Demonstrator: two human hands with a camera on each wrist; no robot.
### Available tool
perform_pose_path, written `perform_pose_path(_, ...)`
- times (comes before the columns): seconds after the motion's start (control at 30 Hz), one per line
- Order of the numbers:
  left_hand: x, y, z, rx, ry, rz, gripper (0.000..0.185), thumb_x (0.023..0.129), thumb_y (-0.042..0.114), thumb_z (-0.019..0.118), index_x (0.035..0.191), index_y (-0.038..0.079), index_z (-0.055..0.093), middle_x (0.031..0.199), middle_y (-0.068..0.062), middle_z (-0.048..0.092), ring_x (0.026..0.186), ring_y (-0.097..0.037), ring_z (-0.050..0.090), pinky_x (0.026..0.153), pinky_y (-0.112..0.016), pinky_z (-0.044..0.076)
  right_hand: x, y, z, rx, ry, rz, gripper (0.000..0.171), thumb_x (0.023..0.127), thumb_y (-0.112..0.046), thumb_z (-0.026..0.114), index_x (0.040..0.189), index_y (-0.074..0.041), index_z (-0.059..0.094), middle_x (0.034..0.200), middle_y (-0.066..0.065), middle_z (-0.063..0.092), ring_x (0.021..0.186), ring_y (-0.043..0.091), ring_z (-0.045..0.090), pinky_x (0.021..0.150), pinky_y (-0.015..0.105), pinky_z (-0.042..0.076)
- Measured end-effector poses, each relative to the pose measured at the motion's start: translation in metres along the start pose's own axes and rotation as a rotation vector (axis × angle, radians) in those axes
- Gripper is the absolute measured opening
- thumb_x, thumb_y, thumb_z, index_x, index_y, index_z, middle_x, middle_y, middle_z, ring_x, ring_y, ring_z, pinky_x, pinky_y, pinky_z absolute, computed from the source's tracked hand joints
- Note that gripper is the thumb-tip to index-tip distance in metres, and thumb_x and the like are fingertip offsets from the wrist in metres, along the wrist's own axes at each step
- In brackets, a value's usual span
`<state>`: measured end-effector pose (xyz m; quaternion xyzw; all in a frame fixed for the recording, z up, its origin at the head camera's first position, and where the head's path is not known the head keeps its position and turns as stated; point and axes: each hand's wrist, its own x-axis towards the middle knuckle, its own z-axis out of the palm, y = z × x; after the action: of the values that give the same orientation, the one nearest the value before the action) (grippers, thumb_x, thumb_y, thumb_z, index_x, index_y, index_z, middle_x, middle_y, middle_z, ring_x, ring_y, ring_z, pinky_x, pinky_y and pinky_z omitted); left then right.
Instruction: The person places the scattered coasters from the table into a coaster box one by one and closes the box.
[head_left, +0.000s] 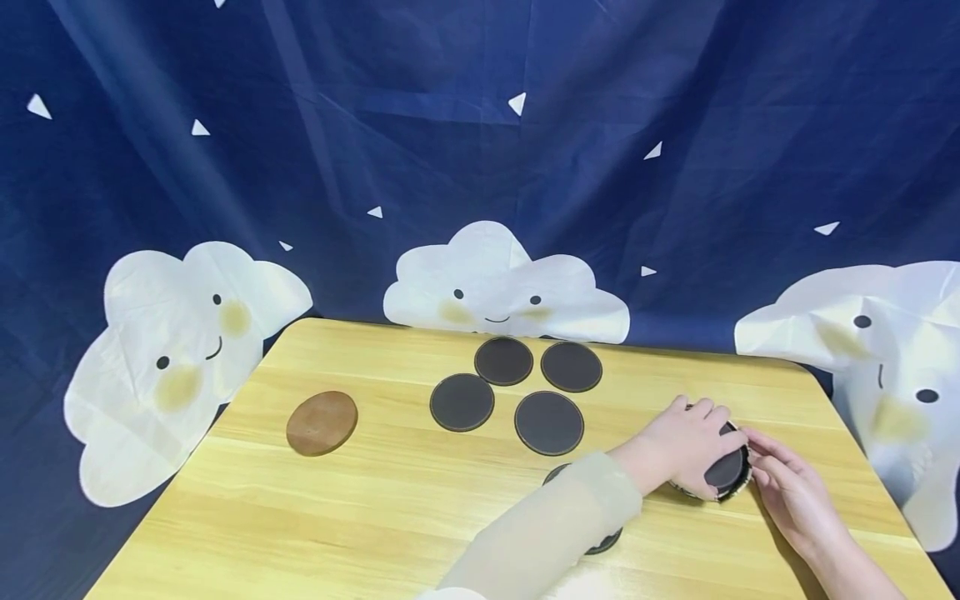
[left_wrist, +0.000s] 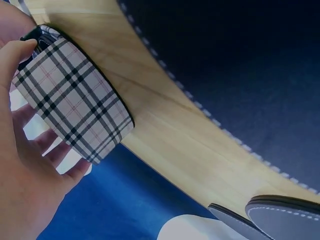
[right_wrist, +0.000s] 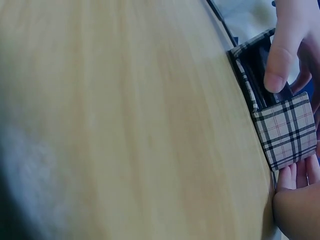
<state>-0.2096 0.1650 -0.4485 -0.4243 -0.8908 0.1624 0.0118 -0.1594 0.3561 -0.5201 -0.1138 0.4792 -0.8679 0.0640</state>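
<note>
A round coaster holder (left_wrist: 75,95) in black, white and red plaid has a cut-out in its side. My left hand (head_left: 690,446) grips it from above, fingers over the far side. The left thumb (right_wrist: 277,65) reaches in at the cut-out in the right wrist view. Inside the holder, a dark coaster (head_left: 726,473) shows below the left palm in the head view. My right hand (head_left: 802,504) is at the holder's right side, with extended fingers (right_wrist: 295,175) touching its wall. Part of the holder is hidden under the left hand.
Several black stitched coasters (head_left: 550,423) lie mid-table and toward the back. Under the left sleeve, dark round edges (head_left: 606,542) peek out. A brown disc (head_left: 322,423) lies at the left. Behind the wooden table (head_left: 390,508) hangs a blue curtain (head_left: 450,150) with clouds.
</note>
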Motion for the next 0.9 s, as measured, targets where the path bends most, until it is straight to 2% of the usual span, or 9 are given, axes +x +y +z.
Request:
perform_pose_path(0.23,-0.003,0.001,0.004,0.013,0.02,0.007,0.085,0.087,0.085,0.054,0.16,0.05,0.029,0.153,0.018,0.038,0.141,-0.002,0.037,0.111,-0.026,0.034,0.0,-0.001,0.0,-0.026,0.028,0.008,0.062,0.103,0.016,0.025,0.128,-0.011,0.074,0.125,-0.004,0.075,0.111,0.005,0.071,0.094,0.017,0.054)
perform_pose_path(0.53,-0.007,-0.004,0.003,0.005,0.033,0.004,0.082,0.089,0.082,0.057,0.159,0.048,0.034,0.152,0.018,0.041,0.14,-0.001,0.039,0.111,-0.023,0.036,0.0,0.0,0.002,-0.038,0.033,0.005,0.062,0.104,0.016,0.025,0.128,-0.012,0.074,0.126,-0.005,0.075,0.114,0.005,0.071,0.095,0.017,0.054)
perform_pose_path(0.7,-0.017,-0.015,0.001,0.033,0.041,0.002,0.081,0.092,0.082,0.053,0.162,0.046,0.031,0.156,0.016,0.04,0.144,-0.003,0.038,0.113,-0.025,0.035,0.0,0.001,0.002,-0.059,0.038,-0.003,0.062,0.104,0.016,0.025,0.128,-0.013,0.075,0.126,-0.005,0.076,0.115,0.004,0.071,0.095,0.016,0.054)
perform_pose_path(0.9,-0.036,-0.037,0.001,0.082,0.092,-0.003,0.074,0.095,0.079,0.05,0.159,0.044,0.038,0.156,0.012,0.042,0.147,-0.007,0.038,0.113,-0.028,0.036,0.001,0.001,0.002,-0.068,0.048,-0.011,0.062,0.103,0.016,0.026,0.127,-0.013,0.075,0.126,-0.005,0.076,0.114,0.004,0.07,0.094,0.015,0.053)
